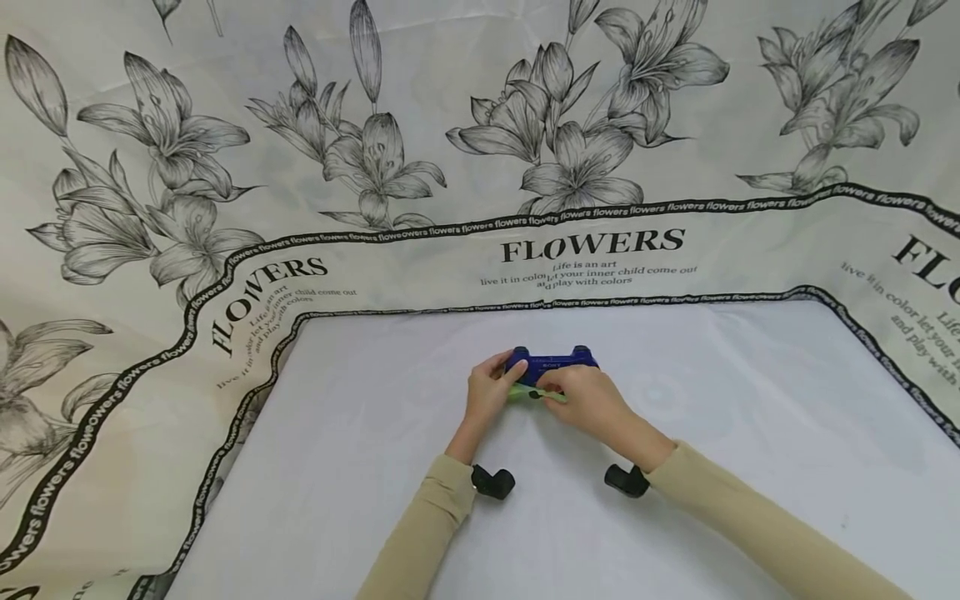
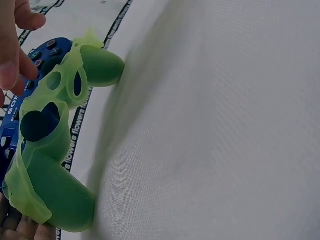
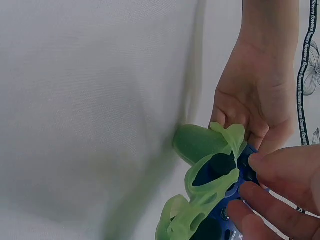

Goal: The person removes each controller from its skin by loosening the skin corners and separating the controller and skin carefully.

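Green cover (image 2: 62,142) and right hand (image 1: 588,400) partly hide the blue controller (image 1: 557,362)

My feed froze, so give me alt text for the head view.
Blue game controller with a green cover on its near side, held by the left grip while the right grip overlaps its right part. White cloth lies below.

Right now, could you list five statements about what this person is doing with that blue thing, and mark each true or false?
1. The blue controller bears the lettering "SONY". True.
2. The green cover encloses the whole controller. False: the controller's top edge is bare.
3. The left grip holds the controller's left end. True.
4. The right grip is away from the controller. False: it is at the controller's front.
5. Both sleeves are red. False: they are beige.
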A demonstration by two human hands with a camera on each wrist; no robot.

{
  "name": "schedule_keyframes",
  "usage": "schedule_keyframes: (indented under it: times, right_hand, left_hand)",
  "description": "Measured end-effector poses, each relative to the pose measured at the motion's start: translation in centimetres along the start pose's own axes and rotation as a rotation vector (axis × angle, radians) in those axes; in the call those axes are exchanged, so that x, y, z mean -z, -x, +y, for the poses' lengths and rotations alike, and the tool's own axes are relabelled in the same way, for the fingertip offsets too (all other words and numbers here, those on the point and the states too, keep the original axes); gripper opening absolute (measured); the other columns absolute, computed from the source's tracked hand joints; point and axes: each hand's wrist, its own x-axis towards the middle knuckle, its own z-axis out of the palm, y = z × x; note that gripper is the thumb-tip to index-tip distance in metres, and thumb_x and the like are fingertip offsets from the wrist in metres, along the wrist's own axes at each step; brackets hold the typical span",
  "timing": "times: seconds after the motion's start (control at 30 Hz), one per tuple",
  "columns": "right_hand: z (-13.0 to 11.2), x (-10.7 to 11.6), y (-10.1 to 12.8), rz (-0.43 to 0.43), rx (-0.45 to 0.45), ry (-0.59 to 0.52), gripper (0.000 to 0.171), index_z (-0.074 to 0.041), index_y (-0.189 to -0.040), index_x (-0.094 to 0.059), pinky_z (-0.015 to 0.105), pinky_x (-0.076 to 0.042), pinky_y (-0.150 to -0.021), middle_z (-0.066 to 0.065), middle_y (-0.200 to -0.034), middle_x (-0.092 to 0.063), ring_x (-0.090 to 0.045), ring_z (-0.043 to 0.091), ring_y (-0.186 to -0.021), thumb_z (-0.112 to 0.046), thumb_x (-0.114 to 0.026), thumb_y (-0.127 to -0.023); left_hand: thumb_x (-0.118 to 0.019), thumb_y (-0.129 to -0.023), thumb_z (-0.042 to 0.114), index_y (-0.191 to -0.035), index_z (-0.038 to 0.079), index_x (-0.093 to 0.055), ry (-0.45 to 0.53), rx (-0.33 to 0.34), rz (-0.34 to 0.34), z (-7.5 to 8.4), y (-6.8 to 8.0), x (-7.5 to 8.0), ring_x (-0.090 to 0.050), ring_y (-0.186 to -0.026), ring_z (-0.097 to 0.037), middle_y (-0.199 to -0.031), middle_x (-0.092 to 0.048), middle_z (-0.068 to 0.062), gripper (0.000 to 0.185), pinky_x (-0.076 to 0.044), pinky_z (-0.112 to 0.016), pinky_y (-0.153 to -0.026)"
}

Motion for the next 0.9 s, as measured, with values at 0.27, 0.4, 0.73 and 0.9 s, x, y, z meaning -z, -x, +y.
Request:
schedule_keyframes:
  times: [0.27, 0.4, 0.73, 0.9]
  right_hand:
    - [-0.4, -0.4, -0.6, 0.002, -0.046, 0.014, 0.013, -0.007, -0.087, -0.074, 0.034, -0.056, -0.066, 0.004, -0.080, -0.073, -0.068, 0.016, -0.074, -0.011, -0.079, -0.076]
    - [-0.3, -0.4, -0.7, -0.018, -0.070, 0.023, 0.014, -0.007, -0.087, -0.074, 0.034, -0.056, -0.065, 0.004, -0.080, -0.073, -0.067, 0.016, -0.073, -0.013, -0.080, -0.076]
    - [0.1, -1.0, -1.2, -0.062, -0.078, 0.017, 0.012, -0.008, -0.086, -0.075, 0.034, -0.056, -0.066, 0.003, -0.080, -0.073, -0.068, 0.017, -0.072, -0.015, -0.079, -0.077]
    - [0.2, -0.9, -1.5, -0.084, -0.092, 0.031, 0.011, -0.008, -0.085, -0.075, 0.033, -0.055, -0.064, 0.003, -0.078, -0.072, -0.066, 0.015, -0.069, -0.015, -0.079, -0.077]
  left_hand:
    - [-0.068, -0.090, 0.028, -0.124, -0.001, -0.063, 0.015, -0.011, -0.004, 0.1, 0.1, -0.1, -0.063, -0.114, -0.028, -0.124, -0.065, -0.018, 0.044, -0.051, -0.038, -0.096]
    - [-0.068, -0.090, 0.027, -0.124, -0.001, -0.062, 0.014, 0.002, 0.000, 0.0, 0.1, -0.1, -0.063, -0.115, -0.028, -0.124, -0.064, -0.018, 0.044, -0.051, -0.037, -0.097]
    - [-0.069, -0.090, 0.024, -0.123, -0.001, -0.062, 0.031, 0.006, 0.006, -0.1, 0.1, 0.1, -0.062, -0.116, -0.029, -0.125, -0.064, -0.019, 0.043, -0.051, -0.037, -0.097]
    - [-0.068, -0.090, 0.025, -0.124, -0.001, -0.062, 0.037, -0.004, -0.007, -0.1, 0.1, 0.1, -0.062, -0.115, -0.029, -0.125, -0.063, -0.019, 0.043, -0.052, -0.036, -0.095]
